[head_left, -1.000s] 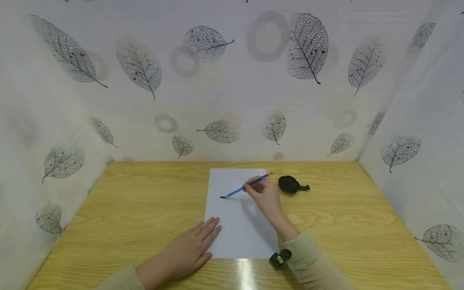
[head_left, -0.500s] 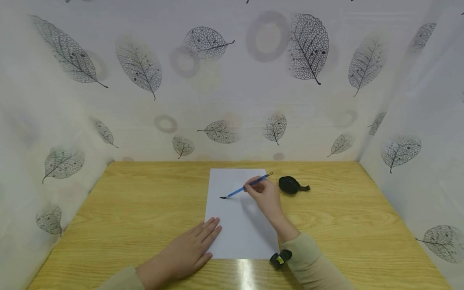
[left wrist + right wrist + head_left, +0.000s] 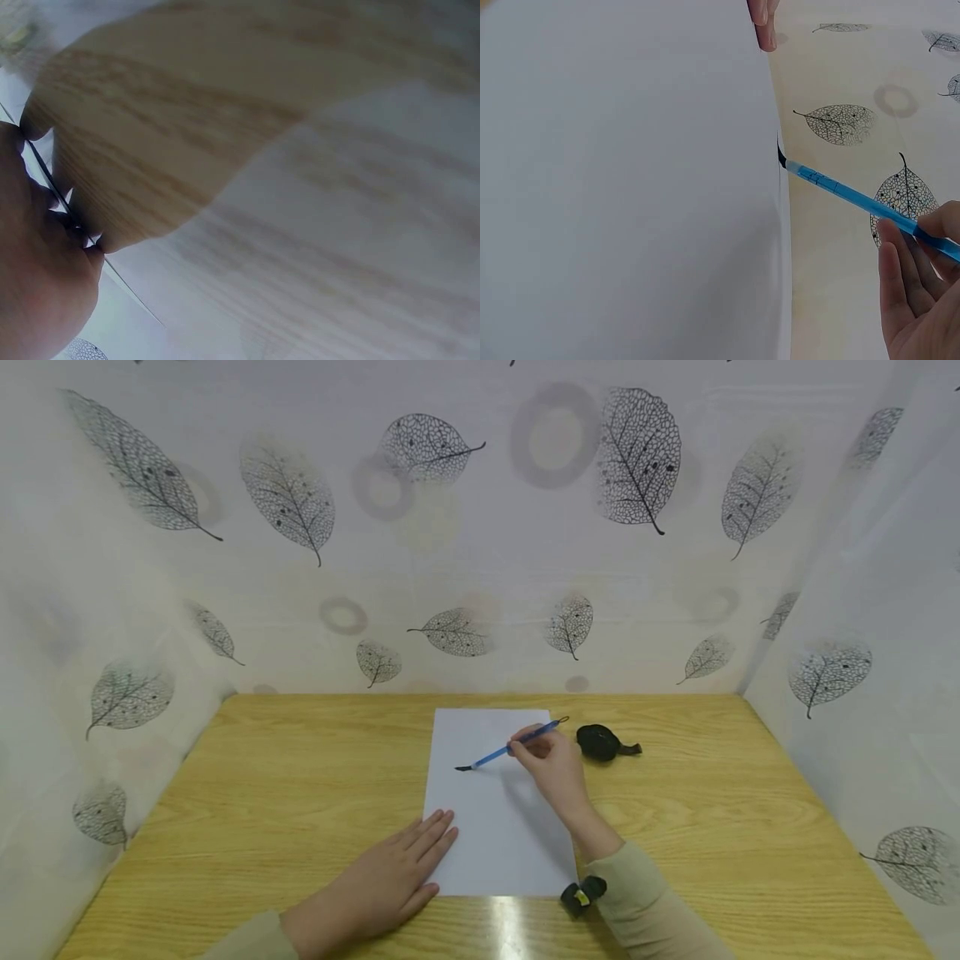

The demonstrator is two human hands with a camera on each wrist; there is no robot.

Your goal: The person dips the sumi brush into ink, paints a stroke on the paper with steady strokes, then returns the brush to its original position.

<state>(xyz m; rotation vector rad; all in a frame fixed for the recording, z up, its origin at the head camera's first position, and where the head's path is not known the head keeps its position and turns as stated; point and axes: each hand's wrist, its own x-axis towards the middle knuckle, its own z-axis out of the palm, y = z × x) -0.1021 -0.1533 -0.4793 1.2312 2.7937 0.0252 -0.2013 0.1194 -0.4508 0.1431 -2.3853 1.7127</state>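
Observation:
A white sheet of paper (image 3: 480,852) lies on the wooden table. My left hand (image 3: 390,877) rests flat at the sheet's lower left edge, fingers straight and fingertips on the paper. Above the sheet, my right hand (image 3: 552,768) pinches a blue brush (image 3: 491,756) between thumb and fingers. The brush slants down to the left, and its dark bristle tip (image 3: 781,157) meets the paper in the right wrist view. No mark shows clearly on the sheet. The left wrist view shows part of the left hand (image 3: 45,262) against the paper's edge.
A round black object with a short tail (image 3: 598,742) lies on the table (image 3: 675,793), right of the sheet. A black device (image 3: 582,895) sits at the right wrist. Pale cloth walls (image 3: 480,552) with leaf prints stand behind and at both sides.
My right hand has shifted slightly to the right with the brush, while the bristle tip stays at nearly the same spot. The left hand and paper have not moved.

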